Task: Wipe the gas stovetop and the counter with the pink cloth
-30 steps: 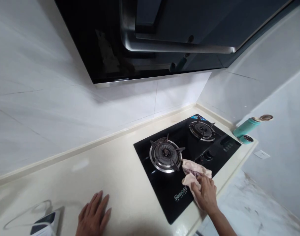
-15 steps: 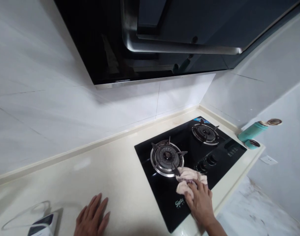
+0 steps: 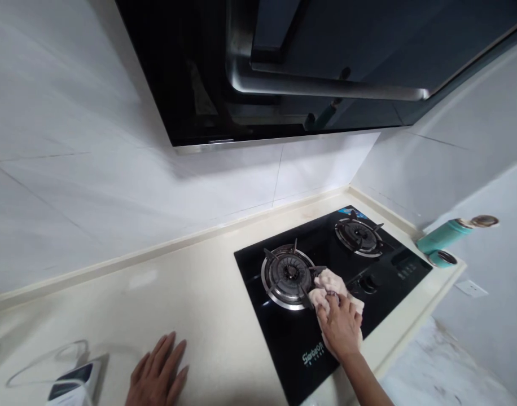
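Under my right hand [image 3: 340, 327] is a crumpled pale pink cloth [image 3: 331, 281], pressed against the black glass gas stove [image 3: 262, 332]. My fingers are bent into the cloth, which lies against the right side of the near burner [image 3: 289, 276] and partly covers the control knobs. One knob [image 3: 369, 283] still shows beside it. My left hand [image 3: 157, 372] rests flat on the cream countertop [image 3: 207, 316], fingers spread and holding nothing. The far burner [image 3: 358, 237] sits toward the wall, beyond the cloth.
A black range hood [image 3: 199, 127] hangs low above the stove. At the counter's right end stand a teal flask [image 3: 445, 235] with its top open and a teal cup [image 3: 443, 259]. A white device [image 3: 74, 386] with a cable lies at lower left.
My right hand has pushed the cloth up the stove, away from me, alongside the near burner. My left hand stays in place. The view has shifted slightly.
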Tool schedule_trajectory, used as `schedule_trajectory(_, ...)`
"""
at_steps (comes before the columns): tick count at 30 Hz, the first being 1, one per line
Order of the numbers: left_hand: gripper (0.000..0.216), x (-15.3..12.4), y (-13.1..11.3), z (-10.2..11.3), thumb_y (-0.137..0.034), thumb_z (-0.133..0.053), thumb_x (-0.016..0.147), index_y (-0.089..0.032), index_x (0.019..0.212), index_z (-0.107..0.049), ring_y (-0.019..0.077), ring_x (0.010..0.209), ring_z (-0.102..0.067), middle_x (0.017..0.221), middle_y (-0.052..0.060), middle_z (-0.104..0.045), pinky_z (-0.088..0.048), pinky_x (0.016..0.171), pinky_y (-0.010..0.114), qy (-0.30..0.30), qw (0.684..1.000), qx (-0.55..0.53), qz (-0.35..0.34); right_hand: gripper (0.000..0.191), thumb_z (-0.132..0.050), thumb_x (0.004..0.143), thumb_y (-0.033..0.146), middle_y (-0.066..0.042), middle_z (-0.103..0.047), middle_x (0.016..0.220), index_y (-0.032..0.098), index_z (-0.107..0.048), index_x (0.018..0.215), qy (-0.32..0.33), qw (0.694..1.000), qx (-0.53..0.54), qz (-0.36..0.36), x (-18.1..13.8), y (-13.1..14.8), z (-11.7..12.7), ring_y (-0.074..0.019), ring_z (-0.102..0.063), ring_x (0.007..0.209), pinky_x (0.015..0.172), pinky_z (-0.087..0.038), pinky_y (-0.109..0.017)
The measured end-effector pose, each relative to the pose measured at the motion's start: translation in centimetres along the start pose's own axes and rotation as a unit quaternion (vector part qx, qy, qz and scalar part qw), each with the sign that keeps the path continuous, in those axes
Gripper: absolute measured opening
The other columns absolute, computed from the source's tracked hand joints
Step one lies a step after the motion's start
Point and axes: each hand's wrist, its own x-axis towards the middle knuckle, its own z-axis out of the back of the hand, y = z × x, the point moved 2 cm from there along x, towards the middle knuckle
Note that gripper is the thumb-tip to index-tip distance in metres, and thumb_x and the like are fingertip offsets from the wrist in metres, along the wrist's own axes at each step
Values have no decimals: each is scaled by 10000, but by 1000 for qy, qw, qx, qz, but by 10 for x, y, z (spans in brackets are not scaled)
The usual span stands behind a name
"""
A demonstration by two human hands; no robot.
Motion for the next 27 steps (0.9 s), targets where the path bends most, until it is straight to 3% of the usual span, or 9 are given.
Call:
schedule_trajectory(4, 489, -2, 1, -4, -446, -486, 987, -290, 1439, -585, 262, 1398, -551, 1530, 93, -619, -329, 1154, 424, 0, 1000, 8, 2, 330, -533, 975, 398, -179, -588, 1392, 246, -688, 1224, -9, 996, 44, 75, -59, 10, -7, -430, -504, 1322, 1010, -432, -586)
schedule_trajectory(8, 508, -7, 1, -9, -448, -505, 976, -310, 1461, -568, 254, 1420, -537, 1548, 79, -606, -318, 1175, 425, 9, 1000, 8, 16, 316, -610, 936, 450, -144, -615, 1369, 314, -703, 1206, 10, 986, 92, 139, -93, 15, -15, -403, -571, 1205, 944, -465, -567)
schedule_trajectory(12, 498, -8, 1, -8, -451, -518, 971, -323, 1447, -586, 246, 1414, -546, 1551, 65, -605, -322, 1182, 410, 13, 1000, 2, 19, 306, -551, 957, 414, -112, -636, 1320, 328, -700, 1210, 31, 982, 101, 154, -72, 6, -24, -369, -566, 1185, 935, -474, -535)
schedule_trajectory(18, 483, 0, -3, 2, -424, -525, 977, -268, 1427, -609, 266, 1411, -545, 1526, 104, -620, -312, 1182, 426, -6, 1000, -8, 6, 259, -466, 959, 383, -93, -670, 988, 335, -715, 1013, 61, 984, 116, 118, -42, -4, -48, -325, -578, 971, 867, -487, -509)
schedule_trajectory(23, 487, -1, -4, 0, -438, -520, 981, -289, 1438, -600, 266, 1408, -551, 1539, 88, -613, -314, 1181, 433, 3, 1000, 0, 17, 329, -519, 959, 438, -162, -653, 1287, 295, -700, 1193, 20, 990, 93, 107, -85, 10, -36, -401, -588, 1111, 914, -450, -571)
schedule_trajectory(27, 488, -3, -3, -3, -462, -512, 981, -324, 1441, -596, 250, 1407, -558, 1541, 63, -616, -321, 1182, 414, 6, 1000, 1, 23, 303, -695, 851, 485, -125, -667, 1356, 337, -739, 1111, 64, 973, 102, 197, -130, 44, -38, -424, -610, 1152, 895, -464, -541)
